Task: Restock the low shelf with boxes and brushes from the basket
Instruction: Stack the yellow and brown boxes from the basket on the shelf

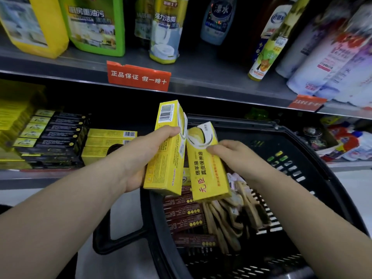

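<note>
My left hand grips a tall yellow box with a barcode near its top, held upright above the basket's left rim. My right hand holds a second yellow box printed with red and black characters, its top leaning against the first box. Below them the black plastic basket contains several dark brown boxes and a heap of wooden brushes. On the low shelf to the left lie stacked yellow boxes and black boxes.
The upper shelf carries cleaner bottles and red price tags. More yellow boxes are piled at the far left of the low shelf. Packaged goods sit right of the basket. The basket handle juts out at lower left.
</note>
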`<state>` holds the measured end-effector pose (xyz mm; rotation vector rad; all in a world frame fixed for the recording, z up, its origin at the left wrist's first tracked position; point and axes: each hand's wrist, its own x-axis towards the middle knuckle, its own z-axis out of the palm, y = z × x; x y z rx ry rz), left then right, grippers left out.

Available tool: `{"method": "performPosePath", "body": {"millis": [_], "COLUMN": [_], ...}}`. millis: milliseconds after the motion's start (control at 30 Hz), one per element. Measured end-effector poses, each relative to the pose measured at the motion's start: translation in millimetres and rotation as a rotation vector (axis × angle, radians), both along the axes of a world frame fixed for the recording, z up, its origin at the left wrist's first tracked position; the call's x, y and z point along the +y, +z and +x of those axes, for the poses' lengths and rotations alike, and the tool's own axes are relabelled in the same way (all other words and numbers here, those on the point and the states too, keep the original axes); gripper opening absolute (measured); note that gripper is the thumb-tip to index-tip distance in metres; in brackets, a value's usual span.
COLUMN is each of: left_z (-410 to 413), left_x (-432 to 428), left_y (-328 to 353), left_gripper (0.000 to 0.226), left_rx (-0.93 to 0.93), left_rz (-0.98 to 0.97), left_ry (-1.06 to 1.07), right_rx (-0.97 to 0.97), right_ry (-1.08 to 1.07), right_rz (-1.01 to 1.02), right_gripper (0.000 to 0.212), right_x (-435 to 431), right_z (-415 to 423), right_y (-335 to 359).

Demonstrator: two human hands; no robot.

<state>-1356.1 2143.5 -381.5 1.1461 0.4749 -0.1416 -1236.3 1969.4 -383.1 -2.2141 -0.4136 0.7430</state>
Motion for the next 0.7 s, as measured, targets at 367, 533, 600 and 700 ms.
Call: {"method": "performPosePath", "body": {"millis": [367, 533, 600, 700], "left_z": [-9.3, -11.3, -10.8, -11.8], "left_x": [-13.6, -5.8, -2.6, 2.3], "left_y": [4.7, 8.7, 12.0, 17.0], "left_gripper": [0.054, 0.028, 0.028, 0.032], "left_rx": [-0.008, -0.045, -0.070, -0.067], "left_rz": [-0.006, -0.051, -0.037, -0.005], "left_ry": [0.059, 0.032, 0.017, 0.038], "right_rx": [0.227, 0.144, 0.073, -0.101], "right_ry": [0.247, 0.202, 0.128, 0.145], "right_rz": [0.381, 0.472, 0.461, 0.211], "right_gripper": [0.039, 0.037, 0.033, 0.024], "right_x": [0.5, 8.3, 14.6, 20.5], "right_z": [-42.1, -41.8, -37.1, -17.1], "right_y": [14.7, 13.5, 7.8, -14.7]}}
